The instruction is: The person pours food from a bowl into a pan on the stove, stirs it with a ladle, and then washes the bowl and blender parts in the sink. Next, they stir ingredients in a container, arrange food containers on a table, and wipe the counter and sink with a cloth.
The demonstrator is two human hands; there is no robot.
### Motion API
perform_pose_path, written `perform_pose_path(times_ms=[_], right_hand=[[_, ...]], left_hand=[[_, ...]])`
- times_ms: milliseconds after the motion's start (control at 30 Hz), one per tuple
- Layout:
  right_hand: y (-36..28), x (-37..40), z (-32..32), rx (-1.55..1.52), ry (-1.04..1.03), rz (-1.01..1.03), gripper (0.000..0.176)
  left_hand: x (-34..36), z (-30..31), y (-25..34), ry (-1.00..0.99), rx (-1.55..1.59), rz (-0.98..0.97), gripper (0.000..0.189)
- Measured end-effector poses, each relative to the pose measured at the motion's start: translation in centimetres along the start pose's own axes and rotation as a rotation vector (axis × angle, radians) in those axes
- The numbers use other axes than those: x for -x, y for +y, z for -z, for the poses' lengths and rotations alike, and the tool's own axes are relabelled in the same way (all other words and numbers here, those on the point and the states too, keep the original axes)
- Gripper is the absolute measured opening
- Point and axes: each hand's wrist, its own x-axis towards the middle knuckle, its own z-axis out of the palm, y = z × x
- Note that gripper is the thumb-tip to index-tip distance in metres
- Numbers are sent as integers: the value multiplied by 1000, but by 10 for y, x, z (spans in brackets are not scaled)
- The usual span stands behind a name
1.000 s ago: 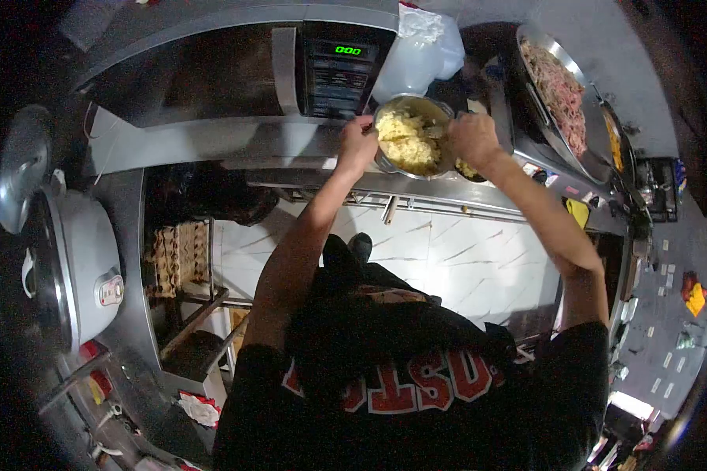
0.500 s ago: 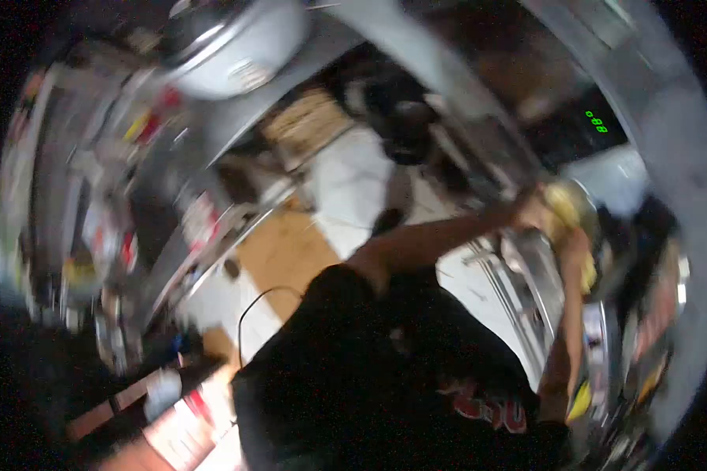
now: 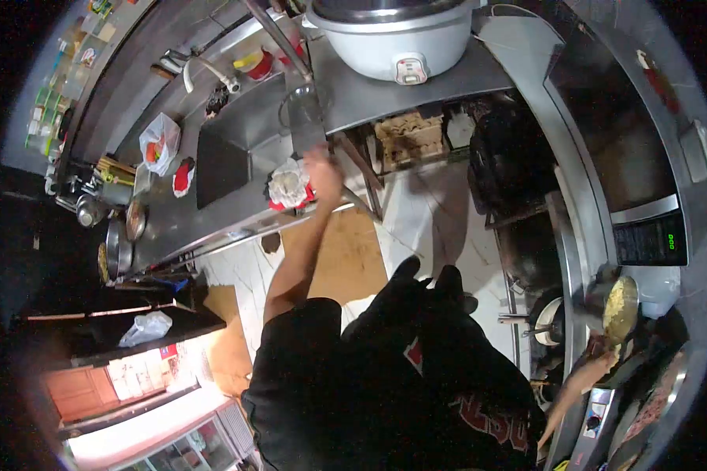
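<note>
My left hand (image 3: 324, 177) reaches to the front edge of the sink, right beside a bunched white and red cloth (image 3: 291, 186). Motion smears its fingers, and I cannot tell whether they grip the cloth. Out to the right, my right hand (image 3: 607, 355) is closed at the near side of a metal bowl (image 3: 599, 297). Yellow food (image 3: 621, 308) in small pieces fills the bowl, which is over the right counter below the microwave.
A large white rice cooker (image 3: 401, 47) stands on the steel counter ahead. The sink (image 3: 263, 149) lies left of it, with a plastic bag (image 3: 159, 141) on the ledge. A microwave (image 3: 648, 235) is at right, pans (image 3: 548, 320) sit on a low shelf, and brown cardboard (image 3: 334, 255) covers part of the floor.
Both hands were together at the yellow food on the right. My left hand has moved away to the sink edge by the cloth, while my right stays with the bowl. The view has turned.
</note>
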Motion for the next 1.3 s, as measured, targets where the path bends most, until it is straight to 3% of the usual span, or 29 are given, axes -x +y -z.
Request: perform_pose_path(times_ms=[33,67,100,133,167,200,233,267,333,400,433,500,533,567,667,700,733,800,833,867,933,967,1000,1067,1100,1133,1200,1233,1300], right_hand=[[-21,15,0,-93,-52,27,31],[-39,29,-3,-183,-100,50,23],[-48,40,-16,-522,-195,-171,25],[-56,50,-24,-531,-254,-154,27],[-66,59,-33,-539,-314,-137,30],[-73,66,-28,-197,-394,90,34],[-102,74,-10,-196,-330,-75,39],[-68,101,-52,-57,-255,23,40],[-90,108,-36,-131,-436,-281,37],[-88,124,-30,-132,-405,-292,32],[-77,140,-41,-128,-402,-270,29],[-69,159,-34,-107,-473,-352,26],[-65,169,-35,-107,-462,-379,26],[-55,179,-39,-110,-527,-404,25],[-30,210,-63,-145,-607,-383,24],[-22,218,-70,-136,-636,-383,24],[-21,222,-71,-130,-665,-389,24],[-11,215,-64,-125,-648,-412,26],[-9,202,-51,-53,-765,-455,27],[-1,197,-44,18,-881,-500,29],[27,204,-48,-2,-814,-498,39],[37,206,-47,-38,-633,-464,43],[48,208,-46,-73,-453,-428,48],[74,199,-46,-108,-447,-463,46],[88,191,-47,-141,-442,-492,45],[101,188,-47,-175,-435,-522,44],[124,192,-55,-217,-335,-471,39],[130,190,-54,-201,-313,-455,37],[135,185,-42,-233,-214,-412,33]], left_hand=[[-24,-9,-35,-107,53,273,43],[-46,-56,-100,-37,134,485,41],[-69,-57,-113,-27,-273,478,39],[-84,-69,-167,-277,-460,-59,38],[-104,-81,-185,-385,-445,-156,38],[-116,-88,-191,-434,-428,-178,38],[-122,-94,-193,-464,-409,-198,39],[-127,-98,-196,-474,-382,-221,39],[-138,-107,-195,-440,-318,-211,40],[-150,-111,-193,-335,-243,5,41],[-157,-101,-192,-216,-150,235,42],[-167,-66,-171,166,136,639,44],[-170,-38,-157,307,229,659,44],[-167,-26,-158,419,104,304,36],[-159,-44,-215,-79,-335,-466,31],[-135,-46,-202,-137,-56,-489,33],[-137,-44,-194,-140,-49,-506,33],[-133,-44,-175,-19,-215,-145,38],[-120,-21,-138,160,-229,-365,41],[-109,0,-91,81,103,-377,42],[-74,39,10,-166,564,-477,46],[-45,70,80,-318,758,-370,42],[-18,88,138,-214,663,-654,41],[42,126,235,-539,961,-755,48],[65,133,273,-502,747,-1022,53],[107,107,306,-802,1410,-718,58],[145,140,377,-682,1095,-1103,60],[161,148,411,-414,993,-1350,59],[194,144,463,-321,1037,-1417,57]])
